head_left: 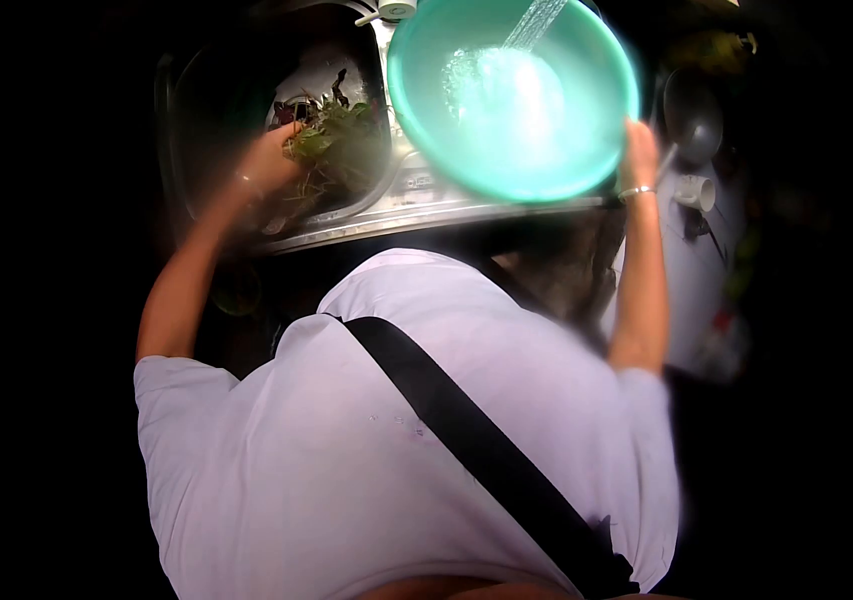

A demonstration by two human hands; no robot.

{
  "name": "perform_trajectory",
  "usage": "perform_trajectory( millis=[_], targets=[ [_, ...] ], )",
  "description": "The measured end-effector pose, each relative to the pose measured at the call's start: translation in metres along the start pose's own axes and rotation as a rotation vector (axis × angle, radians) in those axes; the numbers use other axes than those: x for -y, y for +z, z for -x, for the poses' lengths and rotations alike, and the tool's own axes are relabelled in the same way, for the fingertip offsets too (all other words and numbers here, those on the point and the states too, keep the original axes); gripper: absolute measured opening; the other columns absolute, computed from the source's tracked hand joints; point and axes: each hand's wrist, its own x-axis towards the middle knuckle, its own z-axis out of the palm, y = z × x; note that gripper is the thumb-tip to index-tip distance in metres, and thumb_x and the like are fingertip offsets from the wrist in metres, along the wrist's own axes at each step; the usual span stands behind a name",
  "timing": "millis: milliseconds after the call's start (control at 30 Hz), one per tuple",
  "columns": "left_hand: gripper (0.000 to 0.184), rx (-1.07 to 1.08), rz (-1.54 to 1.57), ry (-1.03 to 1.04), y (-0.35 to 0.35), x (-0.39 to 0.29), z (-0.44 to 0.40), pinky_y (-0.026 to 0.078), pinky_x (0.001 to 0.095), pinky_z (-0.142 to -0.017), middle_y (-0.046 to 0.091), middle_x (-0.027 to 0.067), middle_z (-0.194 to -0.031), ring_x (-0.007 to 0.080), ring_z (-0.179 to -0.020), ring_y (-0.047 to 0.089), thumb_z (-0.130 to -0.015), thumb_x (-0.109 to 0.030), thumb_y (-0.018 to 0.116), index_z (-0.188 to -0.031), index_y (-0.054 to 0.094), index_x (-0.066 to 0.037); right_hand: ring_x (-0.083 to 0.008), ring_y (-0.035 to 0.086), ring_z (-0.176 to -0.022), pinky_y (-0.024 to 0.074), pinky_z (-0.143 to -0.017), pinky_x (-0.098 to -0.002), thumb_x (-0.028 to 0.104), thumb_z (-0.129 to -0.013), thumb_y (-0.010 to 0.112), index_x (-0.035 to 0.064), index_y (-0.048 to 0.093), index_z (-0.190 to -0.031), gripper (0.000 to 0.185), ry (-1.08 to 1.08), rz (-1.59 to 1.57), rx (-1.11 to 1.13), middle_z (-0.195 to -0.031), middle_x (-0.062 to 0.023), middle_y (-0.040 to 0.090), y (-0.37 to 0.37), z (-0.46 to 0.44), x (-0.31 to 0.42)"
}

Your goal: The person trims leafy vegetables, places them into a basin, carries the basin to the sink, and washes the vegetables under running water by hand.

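A large green basin (426,120) stands at the top centre over the right part of the metal sink, and a stream of water (536,22) falls into it. My right hand (640,150) grips the basin's right rim. In the left sink bowl (196,130) lies a bunch of leafy greens (331,135) with some dark reddish stems. My left hand (271,158) is closed on the left side of these greens; its fingertips are partly hidden by the leaves.
A metal sink ledge (366,225) runs along the front. To the right are a round dark pan or lid (693,117), a white cup (695,192) and a pale surface (691,290). A white fitting (396,9) sits between bowl and basin.
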Motion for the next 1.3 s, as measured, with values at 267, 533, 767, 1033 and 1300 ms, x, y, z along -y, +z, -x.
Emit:
perform_trajectory(
  millis=[267,533,767,1033,1300],
  targets=[
    [0.019,-0.126,-0.203,0.456,-0.038,-0.109,0.023,0.047,0.0319,-0.071,0.062,0.0129,-0.094,0.0237,-0.081,0.059,-0.071,-0.010,0.059,-0.088,0.062,-0.003,-0.0086,0.052,-0.067,0.0423,-0.061,-0.0229,0.031,-0.081,0.062,-0.0022,0.056,-0.096,0.037,0.032,0.103,0.004,-0.077,-0.0031,0.058,-0.020,-0.008,-0.017],
    [0.053,0.104,0.085,0.537,0.044,-0.231,-0.048,0.046,0.0311,-0.086,0.059,0.0091,-0.110,0.0230,-0.100,0.056,-0.074,-0.031,0.070,-0.120,0.051,-0.013,-0.0095,0.053,-0.066,0.0440,-0.061,-0.0240,0.031,-0.079,0.064,-0.0027,0.056,-0.104,0.043,0.041,0.203,-0.008,-0.075,-0.0047,0.059,-0.021,-0.002,-0.011],
    [0.045,-0.126,-0.072,0.499,0.030,-0.182,-0.029,0.043,0.0384,-0.091,0.057,0.0114,-0.114,0.0275,-0.111,0.050,-0.078,-0.027,0.066,-0.118,0.053,-0.012,-0.0096,0.055,-0.070,0.0460,-0.067,-0.0239,0.020,-0.079,0.062,-0.0023,0.055,-0.108,0.037,-0.140,0.180,-0.111,-0.081,-0.0060,0.061,-0.028,0.024,0.008],
    [0.027,-0.309,0.395,0.095,-0.028,0.009,0.063,0.042,0.0251,-0.087,0.060,0.0057,-0.104,0.0123,-0.098,0.055,-0.085,-0.013,0.055,-0.110,0.056,-0.002,-0.0155,0.060,-0.079,0.0478,-0.074,-0.0256,0.011,-0.082,0.060,0.0011,0.060,-0.101,0.022,-0.409,0.103,0.323,-0.090,-0.0097,0.061,0.112,0.120,0.121],
    [0.028,-0.308,0.288,-0.120,-0.055,0.137,0.107,0.042,0.0252,-0.085,0.059,0.0059,-0.105,0.0130,-0.096,0.055,-0.085,-0.010,0.054,-0.111,0.054,-0.002,-0.0383,0.049,-0.108,0.0430,-0.089,-0.0416,0.048,-0.078,0.056,0.0096,0.037,-0.129,0.066,-0.540,0.865,1.002,-0.121,-0.0244,0.042,0.362,0.176,0.130]
  ],
)
